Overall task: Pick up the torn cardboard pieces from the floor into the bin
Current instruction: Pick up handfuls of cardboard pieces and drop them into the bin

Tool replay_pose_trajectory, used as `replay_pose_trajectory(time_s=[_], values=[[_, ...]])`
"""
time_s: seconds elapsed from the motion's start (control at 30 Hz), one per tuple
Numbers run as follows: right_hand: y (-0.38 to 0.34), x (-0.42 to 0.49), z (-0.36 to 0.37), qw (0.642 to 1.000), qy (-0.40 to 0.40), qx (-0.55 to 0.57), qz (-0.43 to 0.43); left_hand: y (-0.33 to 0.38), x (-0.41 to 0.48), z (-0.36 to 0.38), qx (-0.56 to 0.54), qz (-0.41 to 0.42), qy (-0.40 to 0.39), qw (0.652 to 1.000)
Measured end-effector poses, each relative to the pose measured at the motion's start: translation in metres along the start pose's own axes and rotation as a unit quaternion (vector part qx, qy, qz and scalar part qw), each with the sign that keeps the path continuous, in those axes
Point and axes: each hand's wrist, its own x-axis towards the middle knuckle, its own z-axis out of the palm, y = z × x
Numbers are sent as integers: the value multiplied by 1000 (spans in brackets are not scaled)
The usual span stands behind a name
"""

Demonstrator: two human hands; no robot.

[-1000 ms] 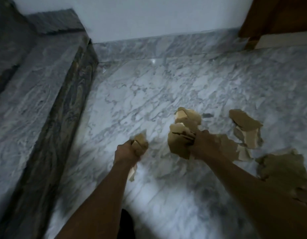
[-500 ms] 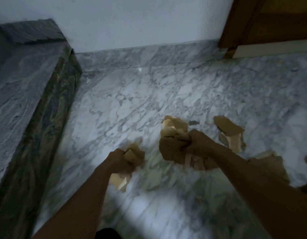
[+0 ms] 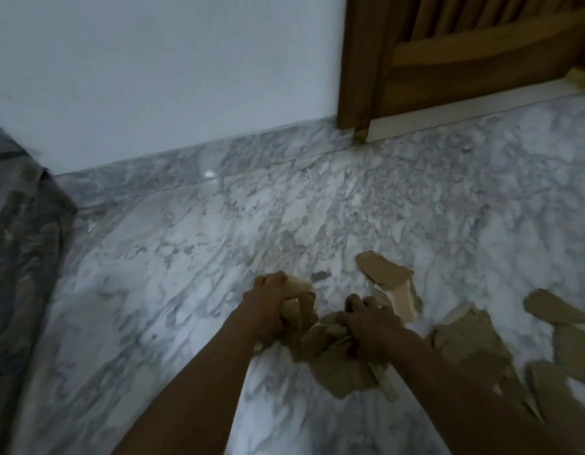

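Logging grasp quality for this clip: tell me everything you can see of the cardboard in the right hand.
The cardboard bunch is torn brown pieces, ragged-edged and crumpled together. The right hand grips it from above, fingers curled round. Its widest piece spreads below the fist over the marble floor; whether it touches is unclear.

The right forearm (image 3: 449, 405) covers part of the cardboard pieces (image 3: 465, 343) lying at the right, and the frame's right edge cuts off the outermost ones. The fingertips of the left hand (image 3: 269, 310) and the right hand (image 3: 371, 323) are buried in the pieces they grip. A dark fleck (image 3: 319, 275) on the floor (image 3: 186, 290) is too small to identify. The wooden door (image 3: 465, 60) and the dark marble step (image 3: 18, 257) run out of frame.
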Motion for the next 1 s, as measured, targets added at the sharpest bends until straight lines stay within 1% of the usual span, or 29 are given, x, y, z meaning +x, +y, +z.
replay_pose_trajectory(time_s=[0.07, 0.13, 0.2, 0.3, 0.33, 0.43, 0.47, 0.53, 0.57, 0.67, 0.73, 0.83, 0.9, 0.97, 1.0], values=[[-3, 0, -5, 1000, 16, 19, 15, 3, -4, 0, 28, 19, 7, 999], [-4, 2, -8, 998, 31, 53, 27, 4, -7, -3, 0, -3, 19, 1000], [-3, 4, -10, 996, 9, 84, 37, 4, -7, -4, -30, -25, 29, 999], [1, 1, -15, 995, -32, 85, 32, 2, -6, -5, -90, -64, 22, 994], [3, -2, -16, 994, -45, 97, 32, 1, -5, -5, -90, -76, 19, 993], [11, -14, -27, 983, -66, 167, 42, 1, -7, -2, -21, -100, 28, 994], [18, -18, -31, 977, -72, 194, 51, 2, -8, -3, -14, -103, 29, 994], [34, -25, -44, 963, -55, 254, 69, 1, -9, -2, -22, -91, 27, 995], [41, -28, -51, 951, -33, 300, 71, -1, -10, -3, -37, -84, 29, 995], [52, -36, -69, 890, 58, 441, 105, -3, -16, -3, -133, -84, 31, 987], [48, -41, -72, 860, 72, 494, 102, -3, -24, -4, -187, -97, 28, 977], [40, -44, -67, 840, 81, 528, 95, -14, -37, -7, -234, -114, 40, 965], [34, -45, -67, 830, 92, 541, 102, -31, -51, -11, -316, -125, 67, 938], [26, -45, -69, 815, 82, 562, 115, -47, -68, -16, -404, -143, 101, 898], [22, -42, -69, 812, 72, 567, 121, -53, -75, -18, -427, -150, 114, 884]])
